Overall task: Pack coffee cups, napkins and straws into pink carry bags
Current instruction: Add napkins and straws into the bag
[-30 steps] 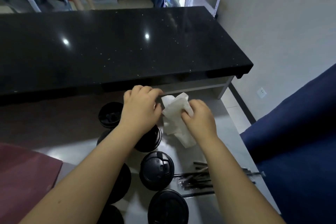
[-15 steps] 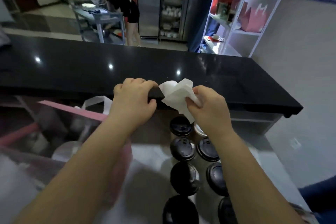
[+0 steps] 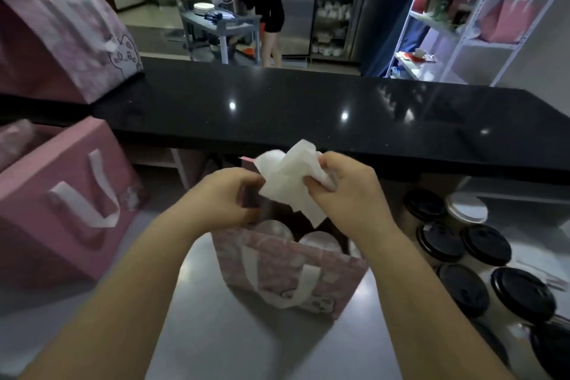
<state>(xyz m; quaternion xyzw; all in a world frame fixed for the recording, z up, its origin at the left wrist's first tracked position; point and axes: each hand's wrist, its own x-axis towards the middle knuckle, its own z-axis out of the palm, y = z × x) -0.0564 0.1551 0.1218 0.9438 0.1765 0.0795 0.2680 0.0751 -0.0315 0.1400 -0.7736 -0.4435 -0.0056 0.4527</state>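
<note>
Right now the right hand (image 3: 348,194) is clamped on a crumpled white napkin (image 3: 290,182), fingers curled round its right side, and holds it just above the open mouth of a small pink carry bag (image 3: 287,274). The left hand (image 3: 222,197) is beside the napkin's left edge with its fingers curled in; whether it pinches the napkin, the bag's rim or nothing I cannot tell, as the fingertips are blurred. The small bag stands upright on the grey tabletop (image 3: 216,333), its white handle (image 3: 277,281) lying flat against the near side. Inside it two cups with pale lids (image 3: 317,241) show side by side, right under the napkin.

To the right of the bag a cluster of coffee cups with black lids (image 3: 484,244) stands on the same tabletop, packed close together, and one cup with a light lid (image 3: 467,207) sits at the far end of the group. To the left stands a larger pink bag (image 3: 61,203) with a white handle, well apart from the small one. Behind everything runs a raised black tabletop (image 3: 308,114), and another pink bag (image 3: 55,40) printed with a cartoon face sits on its left end.

In the background a person in black (image 3: 265,6) bends over a grey cart (image 3: 222,25) carrying a stack of plates, and a white shelf unit (image 3: 468,40) on the right holds a further pink bag (image 3: 505,18)
</note>
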